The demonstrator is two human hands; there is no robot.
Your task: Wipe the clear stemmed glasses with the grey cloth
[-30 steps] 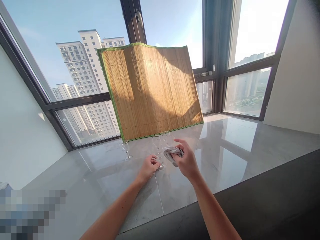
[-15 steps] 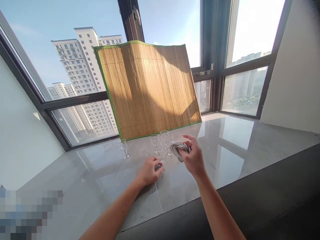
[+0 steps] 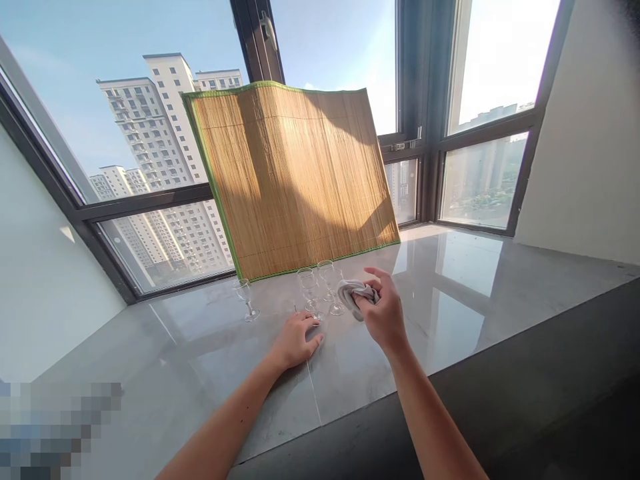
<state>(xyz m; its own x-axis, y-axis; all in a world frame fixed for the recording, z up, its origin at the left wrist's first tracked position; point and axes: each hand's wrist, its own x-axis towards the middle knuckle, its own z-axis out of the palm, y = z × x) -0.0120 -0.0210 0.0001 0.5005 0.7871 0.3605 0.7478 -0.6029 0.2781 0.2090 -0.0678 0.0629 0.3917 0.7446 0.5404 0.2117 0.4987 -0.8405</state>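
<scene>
Three small clear stemmed glasses stand on the glossy grey stone counter (image 3: 450, 300): a left glass (image 3: 245, 298), a middle glass (image 3: 309, 288) and a right glass (image 3: 330, 283). My left hand (image 3: 294, 340) lies on the counter just in front of the middle glass's foot, fingers stretched out and holding nothing. My right hand (image 3: 384, 315) is raised a little to the right of the glasses, fingers closed round a crumpled grey cloth (image 3: 353, 293). The cloth hangs close beside the right glass.
A bamboo mat (image 3: 295, 180) with green edging leans against the window frame right behind the glasses. A white wall (image 3: 580, 147) closes the counter's right end. A dark strip (image 3: 525, 393) runs along the counter's near edge. A blurred patch sits at the bottom left.
My left hand has let go of the middle glass's foot and now lies flat in front of it. My right hand has carried the cloth away from that glass, slightly right and up.
</scene>
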